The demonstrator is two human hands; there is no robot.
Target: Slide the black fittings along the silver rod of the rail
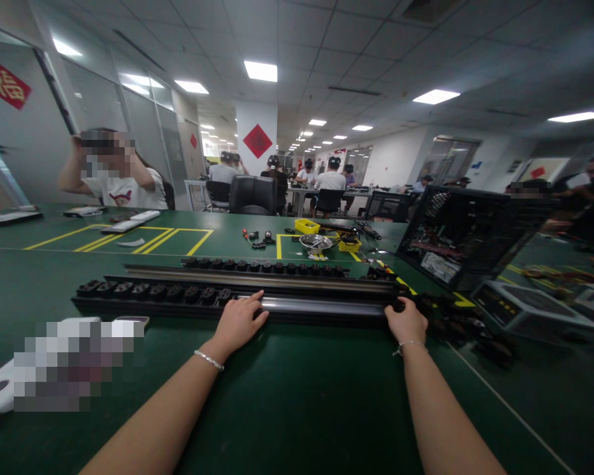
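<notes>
A long black power strip housing [148, 307] lies across the green table in front of me. Round black sockets [165, 292] fill its left part in a row, while a shiny metal channel [321, 305] runs through the right part. My left hand [241, 322] rests on the strip beside the last socket of the row, fingers stretched out. At the strip's right end, my right hand [408, 320] has its thumb and fingers curled around a small black piece [399, 305], partly hidden. Behind it lie a second metal channel [287, 282] and another strip with sockets [262, 266].
Loose black parts [468, 326] lie right of my right hand. Beyond them stand a grey power supply box [529, 310] and an open computer case [465, 231]. A metal bowl [315, 244] and yellow trays [307, 226] sit farther back. A person [129, 181] sits across the table.
</notes>
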